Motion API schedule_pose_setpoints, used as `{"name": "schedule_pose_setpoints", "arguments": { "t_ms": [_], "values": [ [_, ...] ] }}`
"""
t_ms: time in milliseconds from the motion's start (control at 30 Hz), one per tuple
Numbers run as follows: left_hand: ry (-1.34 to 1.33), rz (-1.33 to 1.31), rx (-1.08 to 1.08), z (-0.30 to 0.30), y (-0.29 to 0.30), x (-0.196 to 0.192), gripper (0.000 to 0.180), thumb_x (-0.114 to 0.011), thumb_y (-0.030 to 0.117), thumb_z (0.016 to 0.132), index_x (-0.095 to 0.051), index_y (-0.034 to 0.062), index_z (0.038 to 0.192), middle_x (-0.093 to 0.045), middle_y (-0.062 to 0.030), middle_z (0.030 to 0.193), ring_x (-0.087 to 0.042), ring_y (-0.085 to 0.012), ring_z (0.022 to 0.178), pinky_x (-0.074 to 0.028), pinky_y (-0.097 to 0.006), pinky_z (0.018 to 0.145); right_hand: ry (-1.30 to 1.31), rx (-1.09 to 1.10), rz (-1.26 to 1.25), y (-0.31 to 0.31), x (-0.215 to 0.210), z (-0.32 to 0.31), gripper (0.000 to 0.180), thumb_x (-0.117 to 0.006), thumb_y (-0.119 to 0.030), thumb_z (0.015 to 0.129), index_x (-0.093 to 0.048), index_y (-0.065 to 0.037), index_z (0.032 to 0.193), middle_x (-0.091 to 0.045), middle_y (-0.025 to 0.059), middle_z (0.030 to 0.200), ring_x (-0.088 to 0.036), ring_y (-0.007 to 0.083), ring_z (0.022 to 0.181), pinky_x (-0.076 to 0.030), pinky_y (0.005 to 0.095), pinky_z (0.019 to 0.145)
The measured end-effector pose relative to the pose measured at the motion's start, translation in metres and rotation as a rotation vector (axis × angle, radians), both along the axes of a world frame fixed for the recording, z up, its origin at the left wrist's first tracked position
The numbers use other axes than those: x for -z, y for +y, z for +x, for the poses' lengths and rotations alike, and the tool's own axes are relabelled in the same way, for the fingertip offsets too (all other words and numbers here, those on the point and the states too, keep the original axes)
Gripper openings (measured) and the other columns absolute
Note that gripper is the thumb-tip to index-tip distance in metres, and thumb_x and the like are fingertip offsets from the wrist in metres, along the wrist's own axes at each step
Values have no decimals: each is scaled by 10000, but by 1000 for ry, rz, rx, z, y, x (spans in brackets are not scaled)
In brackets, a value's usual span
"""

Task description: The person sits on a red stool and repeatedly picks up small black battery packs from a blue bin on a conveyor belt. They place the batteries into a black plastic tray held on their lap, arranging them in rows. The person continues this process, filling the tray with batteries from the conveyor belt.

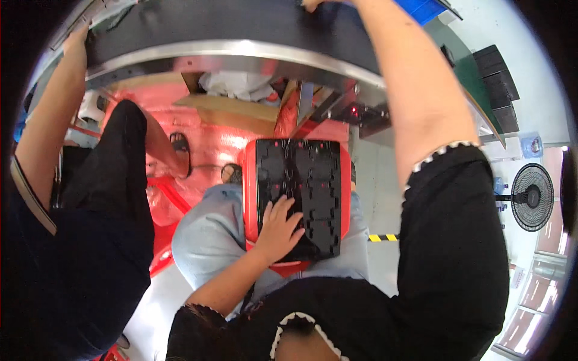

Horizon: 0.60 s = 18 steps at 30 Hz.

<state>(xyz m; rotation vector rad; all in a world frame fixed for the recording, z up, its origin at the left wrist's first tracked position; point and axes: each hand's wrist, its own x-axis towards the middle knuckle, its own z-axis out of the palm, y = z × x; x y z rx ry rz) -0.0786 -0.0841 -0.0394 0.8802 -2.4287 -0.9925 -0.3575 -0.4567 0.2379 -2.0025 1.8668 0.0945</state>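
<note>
My left hand lies with fingers spread on a black panel, which has rows of notched slots and small red spots. The panel rests on a red plastic piece, box-like or stool-like, between my knees. Stretched far forward, my right arm reaches over the black conveyor belt. Only a bit of my right hand shows at the upper edge of the picture; its fingers are cut off, and what it touches is hidden.
A metal rail edges the belt. Beneath it sits an open cardboard box with white material inside. On my left, a person in dark clothes reaches to the belt. A blue bin is at far right, a black fan at right.
</note>
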Motion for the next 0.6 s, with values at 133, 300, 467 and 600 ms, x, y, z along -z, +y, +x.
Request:
{"name": "schedule_pose_setpoints", "arguments": {
  "t_ms": [133,300,467,600],
  "values": [
    [-54,-11,52,3,5,9,547,-689,306,814,-526,82,1285,-335,-202,1455,-262,-401,1400,-193,-598,1128,552,-147,-651,60,5,32,669,-745,-260,638,-571,11,1225,-590,236,1122,-571,393,1036,-491,425,888],
    [-168,-78,155,1,13,22,675,-703,345,799,-471,82,1375,-242,-246,1516,-177,-412,1439,-110,-629,1138,-8,-382,-1091,183,26,85,765,-741,-231,636,-489,-16,1325,-462,251,1268,-461,380,1190,-388,449,1036],
    [-185,-152,193,-1,12,26,684,-703,369,795,-474,80,1371,-234,-251,1520,-159,-411,1445,-98,-640,1135,-302,-406,-652,252,162,109,893,-759,-141,600,-395,-114,1416,-456,189,1294,-446,378,1231,-383,479,1009],
    [-206,-181,183,1,14,31,683,-692,385,801,-475,82,1373,-238,-249,1521,-158,-407,1446,-90,-628,1142,-183,-278,-275,269,258,95,956,-791,-129,599,-358,-117,1451,-433,164,1383,-395,337,1324,-345,508,1042]
  ]
}}
